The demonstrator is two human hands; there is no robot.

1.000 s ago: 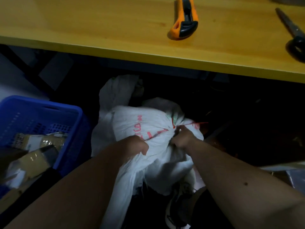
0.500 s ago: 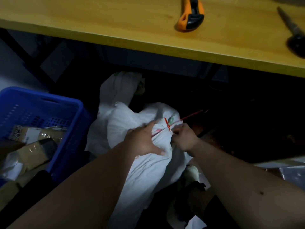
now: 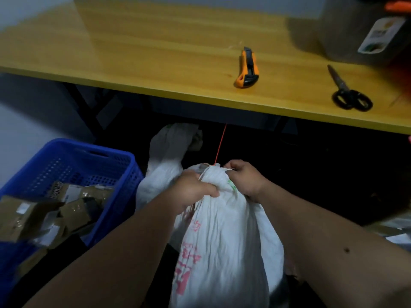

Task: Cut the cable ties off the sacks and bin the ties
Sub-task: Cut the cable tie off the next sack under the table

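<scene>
Gripping the gathered neck of a white woven sack (image 3: pixel 219 241), my left hand (image 3: pixel 193 190) has its fingers curled tight into the crinkled plastic weave, knuckles up, the forearm running in from the lower left. My right hand (image 3: pixel 244 180) sits just beside it on the far side of the neck, fingers bent and pinching the bunched top right at the tie. The sack is soft, wrinkled and tall, with faded red printing down its front, and it stands between my forearms below both hands.

The red cable tie (image 3: pixel 219 147) cinches the neck just above my hands; its thin, straight tail sticks away from my knuckles toward the table edge. I cannot tell whether my right fingertips touch the tie itself or only the fabric.

Behind my left hand a second white sack (image 3: pixel 165 150) slumps, limp and creased. To the left of my left arm sits a blue plastic basket (image 3: pixel 111 165) with perforated walls, holding brown cardboard parcels (image 3: pixel 33 214) wrapped in glossy tape.

Beyond both hands runs a yellow wooden table (image 3: pixel 155 52) with a smooth grained top. On it, ahead of my right hand, lies an orange and black utility knife (image 3: pixel 248 67), and further right a pair of black-handled scissors (image 3: pixel 347 92) with closed metal blades. A grey cylindrical container (image 3: pixel 347 30) with a label stands at the far right.
</scene>
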